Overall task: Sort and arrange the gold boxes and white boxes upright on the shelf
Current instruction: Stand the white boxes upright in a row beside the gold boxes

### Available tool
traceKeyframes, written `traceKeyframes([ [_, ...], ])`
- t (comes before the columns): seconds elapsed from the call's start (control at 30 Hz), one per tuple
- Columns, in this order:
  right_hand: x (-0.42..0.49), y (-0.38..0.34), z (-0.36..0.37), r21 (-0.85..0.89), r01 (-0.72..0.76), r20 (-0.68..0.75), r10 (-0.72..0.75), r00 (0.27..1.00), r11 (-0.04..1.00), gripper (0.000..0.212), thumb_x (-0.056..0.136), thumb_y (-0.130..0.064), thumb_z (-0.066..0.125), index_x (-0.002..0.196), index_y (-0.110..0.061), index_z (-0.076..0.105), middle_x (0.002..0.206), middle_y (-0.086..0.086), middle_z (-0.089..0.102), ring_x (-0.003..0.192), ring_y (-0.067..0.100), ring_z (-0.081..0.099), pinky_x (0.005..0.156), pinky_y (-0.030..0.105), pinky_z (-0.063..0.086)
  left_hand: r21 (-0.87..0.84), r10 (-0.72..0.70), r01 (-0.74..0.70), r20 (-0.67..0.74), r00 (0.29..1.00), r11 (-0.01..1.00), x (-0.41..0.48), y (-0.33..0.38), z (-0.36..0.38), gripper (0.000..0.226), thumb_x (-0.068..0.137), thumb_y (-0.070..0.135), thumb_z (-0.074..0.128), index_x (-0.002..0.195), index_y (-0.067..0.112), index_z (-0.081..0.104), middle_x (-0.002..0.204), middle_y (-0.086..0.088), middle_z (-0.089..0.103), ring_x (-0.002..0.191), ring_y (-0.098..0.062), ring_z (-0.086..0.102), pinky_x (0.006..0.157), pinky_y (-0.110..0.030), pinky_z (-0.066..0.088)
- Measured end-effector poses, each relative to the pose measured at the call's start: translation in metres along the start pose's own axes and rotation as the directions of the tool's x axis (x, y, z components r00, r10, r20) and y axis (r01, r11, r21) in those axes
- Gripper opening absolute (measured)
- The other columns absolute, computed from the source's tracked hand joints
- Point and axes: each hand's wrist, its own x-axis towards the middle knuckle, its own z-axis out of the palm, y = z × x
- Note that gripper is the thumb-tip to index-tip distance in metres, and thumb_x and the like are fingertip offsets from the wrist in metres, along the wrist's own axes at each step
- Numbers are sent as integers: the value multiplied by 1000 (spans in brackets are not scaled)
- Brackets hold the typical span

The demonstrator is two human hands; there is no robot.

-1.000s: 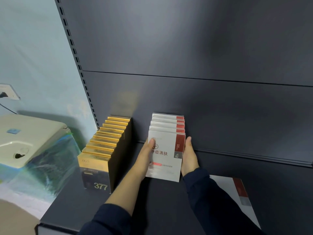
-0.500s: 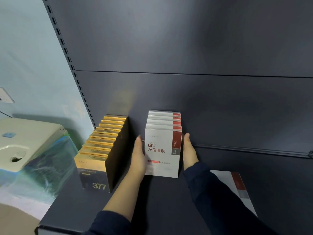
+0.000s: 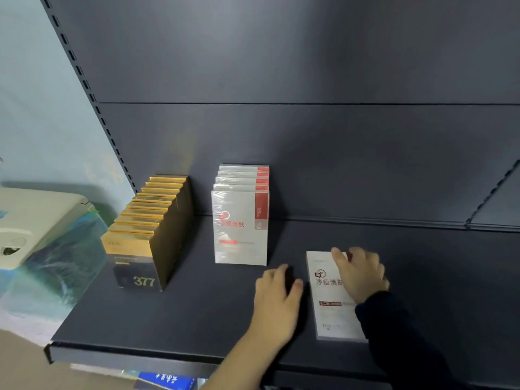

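A row of several gold boxes (image 3: 146, 235) stands upright at the left of the dark shelf (image 3: 197, 313), the front one marked 377. To their right stands a row of several white boxes (image 3: 240, 226) with red corners, upright and free of both hands. One more white box (image 3: 327, 311) lies flat on the shelf further right. My right hand (image 3: 358, 273) lies on top of that flat box with its fingers bent over the far end. My left hand (image 3: 277, 296) hovers just left of the flat box, fingers loosely spread, holding nothing.
The shelf's dark back panel (image 3: 309, 136) rises behind the rows. A white appliance (image 3: 31, 220) wrapped in plastic sits left of the shelf. The shelf's front edge (image 3: 140, 354) runs below my arms, with a blue package (image 3: 166, 380) underneath.
Both hands have left the sides of the upright white row and moved right and down. My right hand now lies on the flat white box, my left beside it.
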Motion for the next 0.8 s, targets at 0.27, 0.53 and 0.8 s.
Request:
traceKeyframes([
  [0.27,-30,30,-10,572,-60,236,-94,967,818,36,90,-60,31,108,-38,52,116,-1,47,106,11,50,101,39,35,-357,-54,154,275,960,921,-22,27,19,56,88,65,40,132,30,45,142,4,47,132,-8,41,110,-31,34],
  [0.53,-46,-34,32,849,-132,305,-270,913,512,54,63,-77,58,104,-43,64,129,13,54,116,25,58,100,49,44,-567,1,-106,-182,983,817,-12,-1,-40,30,100,23,44,130,28,39,118,4,63,102,-2,65,78,-18,54],
  [0.8,-50,-106,81,903,-63,275,-462,843,424,79,77,-64,46,147,-34,23,146,0,44,127,17,50,101,39,45,-379,-113,-41,-375,920,924,35,-55,-97,32,97,21,49,128,32,46,149,6,22,134,-3,26,109,-28,27],
])
